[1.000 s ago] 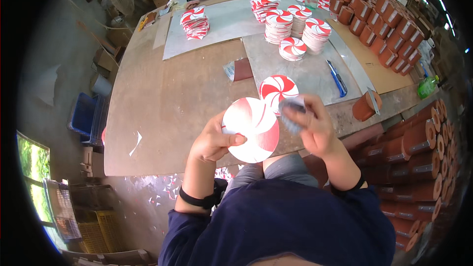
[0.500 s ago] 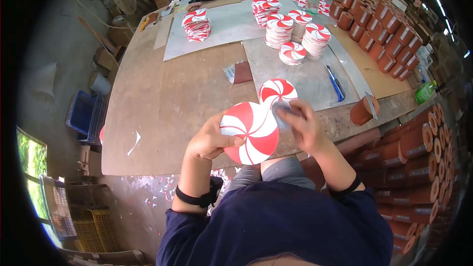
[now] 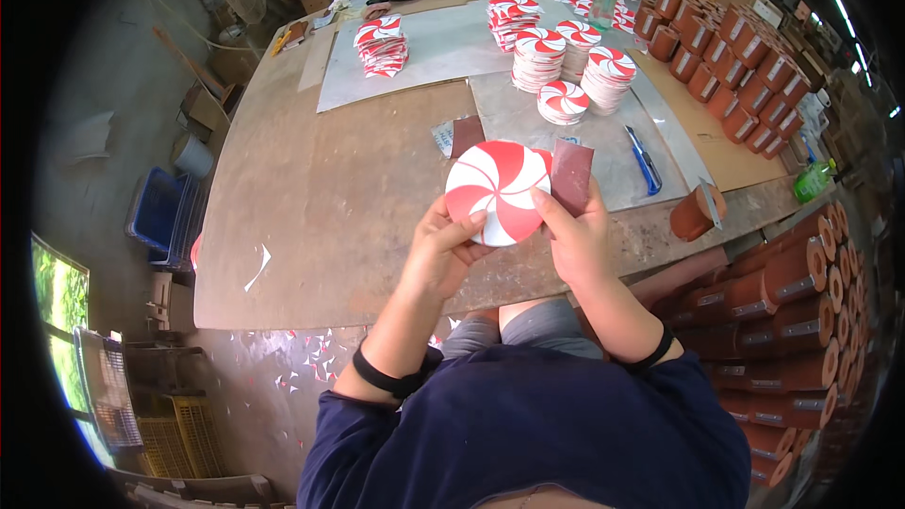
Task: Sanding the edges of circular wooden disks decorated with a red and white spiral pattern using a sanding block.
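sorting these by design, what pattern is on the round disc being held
Red and white pinwheel swirl on the disc, clearest in the head view.

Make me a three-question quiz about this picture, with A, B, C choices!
1. Where is the blue utility knife?
A. on the grey sheet
B. on the floor
C. in a hand

2. What colours are on the round disc?
A. green and yellow
B. red and white
C. blue and black

3. How is the disc held?
A. lying flat, untouched
B. by one hand
C. by both hands

Answers: 1 A, it lies on the grey sheet. 2 B, red and white swirls. 3 C, left hand and right hand both grip it.
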### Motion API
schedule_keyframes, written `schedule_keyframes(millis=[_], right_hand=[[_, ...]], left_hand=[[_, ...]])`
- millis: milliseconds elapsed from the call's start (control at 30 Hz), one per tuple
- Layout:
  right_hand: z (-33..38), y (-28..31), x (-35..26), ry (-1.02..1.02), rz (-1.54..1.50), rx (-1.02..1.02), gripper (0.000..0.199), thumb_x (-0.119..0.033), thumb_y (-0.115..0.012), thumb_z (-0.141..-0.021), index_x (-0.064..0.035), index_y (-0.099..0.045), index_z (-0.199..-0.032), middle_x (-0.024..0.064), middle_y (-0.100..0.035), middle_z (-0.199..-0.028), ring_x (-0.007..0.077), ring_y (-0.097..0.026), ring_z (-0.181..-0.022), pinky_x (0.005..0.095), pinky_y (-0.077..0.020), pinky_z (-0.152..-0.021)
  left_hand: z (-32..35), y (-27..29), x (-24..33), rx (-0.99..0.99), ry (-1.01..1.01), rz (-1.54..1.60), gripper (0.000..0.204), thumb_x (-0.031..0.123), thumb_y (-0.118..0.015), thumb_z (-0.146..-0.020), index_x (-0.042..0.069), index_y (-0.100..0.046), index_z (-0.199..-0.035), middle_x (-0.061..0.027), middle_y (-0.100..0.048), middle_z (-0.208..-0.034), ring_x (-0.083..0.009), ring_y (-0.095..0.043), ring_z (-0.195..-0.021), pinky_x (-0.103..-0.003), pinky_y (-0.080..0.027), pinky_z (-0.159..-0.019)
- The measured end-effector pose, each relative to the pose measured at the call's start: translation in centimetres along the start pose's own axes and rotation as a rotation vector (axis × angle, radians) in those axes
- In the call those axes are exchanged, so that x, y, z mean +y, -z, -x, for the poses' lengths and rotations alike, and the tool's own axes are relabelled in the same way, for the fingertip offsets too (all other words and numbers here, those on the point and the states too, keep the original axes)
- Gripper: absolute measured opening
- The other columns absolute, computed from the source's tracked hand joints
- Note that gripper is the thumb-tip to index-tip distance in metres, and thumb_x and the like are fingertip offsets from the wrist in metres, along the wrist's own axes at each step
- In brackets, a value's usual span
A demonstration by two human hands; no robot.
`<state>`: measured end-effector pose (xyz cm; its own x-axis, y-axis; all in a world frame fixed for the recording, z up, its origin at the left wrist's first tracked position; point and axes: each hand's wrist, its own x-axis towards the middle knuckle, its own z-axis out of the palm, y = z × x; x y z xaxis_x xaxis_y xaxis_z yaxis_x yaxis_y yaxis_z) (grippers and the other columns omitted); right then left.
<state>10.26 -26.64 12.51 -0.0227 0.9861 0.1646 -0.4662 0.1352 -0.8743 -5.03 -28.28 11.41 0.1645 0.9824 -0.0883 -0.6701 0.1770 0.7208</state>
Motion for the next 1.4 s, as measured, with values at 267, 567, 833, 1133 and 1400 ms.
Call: schedule_keyframes(millis=[267,567,833,1133,1400], right_hand=[[-1.4,1.5,-0.6,0.583,0.662,0.0,0.029,-0.005,-0.048,-0.083,-0.001,-0.049,-0.111,0.0082,-0.051,-0.093,0.017,-0.053,-0.077,0.0249,-0.0421,-0.068],[-1.4,3.7,0.2,0.782,1.239,-0.116,0.045,0.004,-0.053,-0.067,-0.0147,-0.057,-0.107,0.0129,-0.05,-0.09,0.028,-0.054,-0.076,0.0308,-0.0453,-0.062],[-0.7,2.6,-0.6,0.967,1.148,-0.2,0.047,0.006,-0.053,-0.066,-0.0157,-0.057,-0.108,0.0106,-0.049,-0.087,0.0249,-0.053,-0.074,0.0315,-0.0439,-0.061],[0.1,1.8,-0.9,1.076,1.01,-0.335,0.045,0.007,-0.052,-0.063,-0.0112,-0.058,-0.104,0.014,-0.048,-0.088,0.0288,-0.053,-0.072,0.0326,-0.045,-0.062],[0.6,1.7,-1.3,1.052,1.013,-0.365,0.046,0.008,-0.053,-0.063,-0.011,-0.058,-0.105,0.0127,-0.049,-0.093,0.0269,-0.054,-0.077,0.0315,-0.0458,-0.064]], left_hand=[[-0.6,-0.8,-0.1,0.151,0.026,0.178,0.03,0.006,-0.048,-0.082,0.001,-0.042,-0.11,-0.0111,-0.054,-0.103,-0.021,-0.057,-0.089,-0.031,-0.05,-0.071],[0.0,-1.5,-0.2,0.119,0.103,0.319,0.028,0.006,-0.047,-0.082,0.002,-0.043,-0.11,-0.0091,-0.056,-0.1,-0.0162,-0.058,-0.084,-0.026,-0.052,-0.064],[1.0,-1.7,0.0,0.029,0.086,0.265,0.034,0.006,-0.048,-0.081,0.001,-0.04,-0.114,-0.0093,-0.054,-0.103,-0.0189,-0.056,-0.09,-0.03,-0.049,-0.072],[1.3,-0.3,0.1,-0.133,0.12,0.27,0.044,0.003,-0.053,-0.077,0.0,-0.037,-0.118,-0.0119,-0.049,-0.112,-0.0215,-0.052,-0.098,-0.035,-0.046,-0.078],[1.5,0.2,-0.1,-0.116,0.104,0.221,0.049,0.003,-0.058,-0.073,-0.001,-0.037,-0.117,-0.0124,-0.05,-0.111,-0.0229,-0.052,-0.099,-0.036,-0.046,-0.08]])
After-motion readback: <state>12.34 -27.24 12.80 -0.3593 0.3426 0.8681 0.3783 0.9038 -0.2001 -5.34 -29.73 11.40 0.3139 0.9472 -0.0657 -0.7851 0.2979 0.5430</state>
